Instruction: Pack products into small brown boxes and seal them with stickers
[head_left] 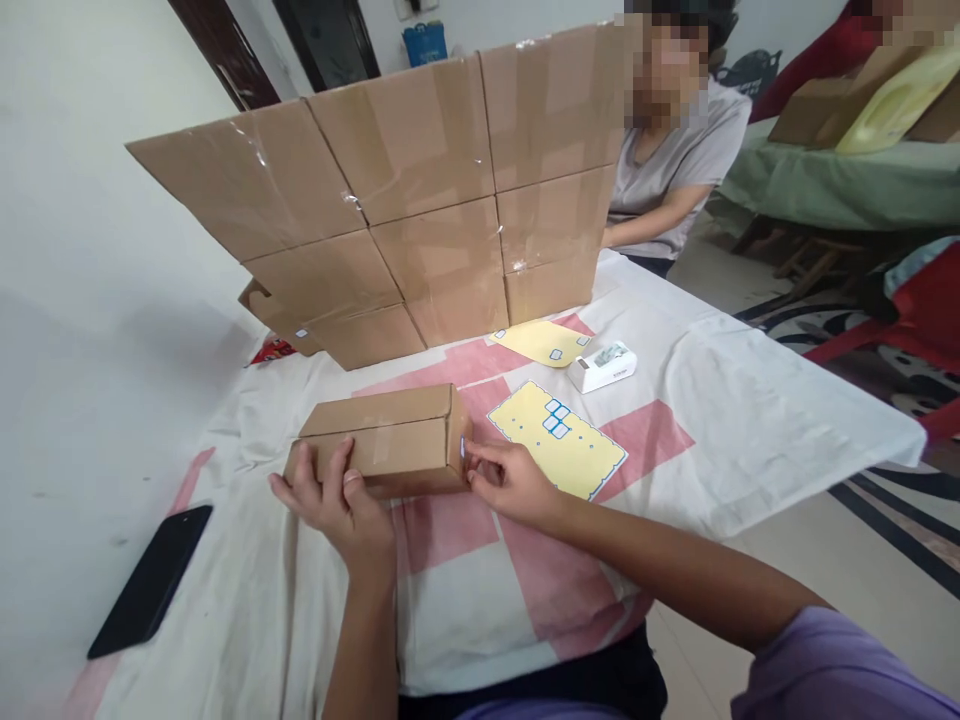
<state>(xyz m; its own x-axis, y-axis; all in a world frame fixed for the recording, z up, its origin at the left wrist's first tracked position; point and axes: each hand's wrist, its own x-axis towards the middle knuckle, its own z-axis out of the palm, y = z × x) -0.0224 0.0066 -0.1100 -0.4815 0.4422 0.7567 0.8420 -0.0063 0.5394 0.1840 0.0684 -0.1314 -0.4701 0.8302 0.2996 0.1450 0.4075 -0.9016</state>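
A closed brown cardboard box lies on the cloth in front of me, a tape strip over its top seam. My left hand grips its left part, fingers over the top and thumb at the near side. At the right end of the box is my right hand, its fingers curled and fingertips touching a small white label with a blue edge. Just right of this hand lies a yellow sheet with several blue-edged labels near its middle.
A taped cardboard panel stands across the table. Before it are another yellow sheet and a small white device. A black phone lies at left. A person sits beyond the panel. A pink-and-white cloth covers the table.
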